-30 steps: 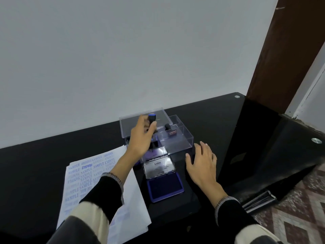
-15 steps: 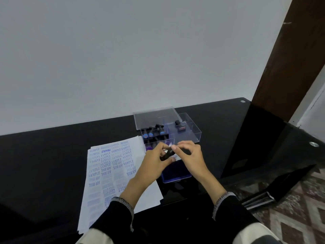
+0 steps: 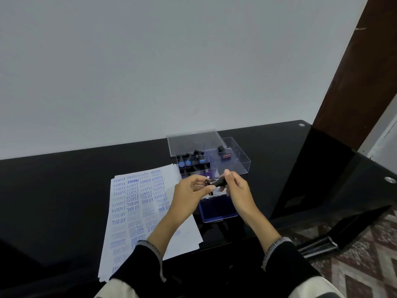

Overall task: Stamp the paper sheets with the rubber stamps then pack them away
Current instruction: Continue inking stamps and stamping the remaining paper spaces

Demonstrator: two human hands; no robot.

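Both your left hand [image 3: 189, 193] and right hand [image 3: 237, 190] pinch one small black rubber stamp [image 3: 217, 183] above the blue ink pad [image 3: 218, 208]; light and rigid, it's probably best gripped by its handle.

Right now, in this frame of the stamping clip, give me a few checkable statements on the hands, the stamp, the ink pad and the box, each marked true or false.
1. Both hands hold one black rubber stamp above the desk. True: the left hand and the right hand pinch it between them.
2. The blue ink pad is closed. False: it lies open, its blue surface showing.
3. The paper sheets are blank. False: they carry prints such as SAMPLE, AIR MAIL and FRAGILE.
4. The clear plastic box stands open with stamps inside. True.
5. The paper sheets lie to the right of the ink pad. False: they lie to its left.
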